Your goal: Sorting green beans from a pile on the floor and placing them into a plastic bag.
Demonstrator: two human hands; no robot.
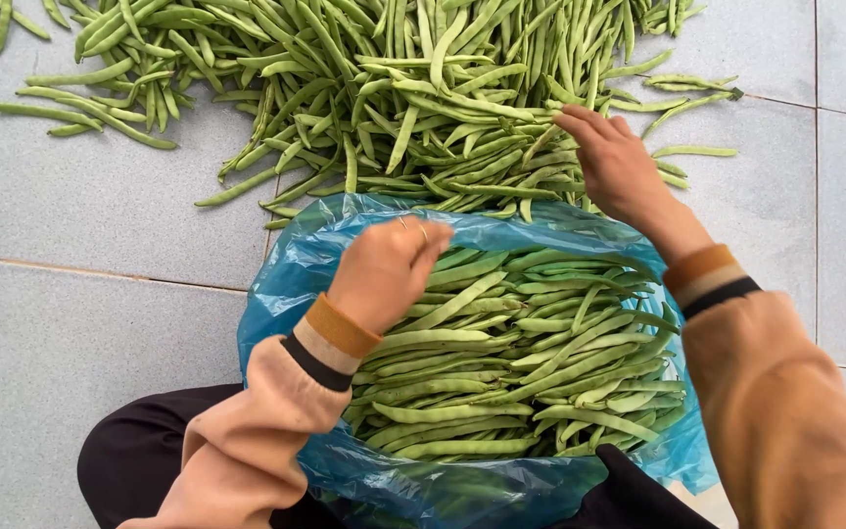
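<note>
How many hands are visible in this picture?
2. The left hand rests on the rim of the blue plastic bag of green beans; the right hand touches the loose green bean pile on the grey tiled floor.

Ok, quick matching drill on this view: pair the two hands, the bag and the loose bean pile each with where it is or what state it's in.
Things:
1. left hand
2. right hand
3. blue plastic bag
4. loose bean pile

Places or states:
A. spread over the grey floor tiles, beyond the bag
B. reaching into the near edge of the pile
C. open-mouthed, packed with beans laid side by side
D. at the bag's far rim, fingers curled

Pairs: 1-D, 2-B, 3-C, 4-A
</note>
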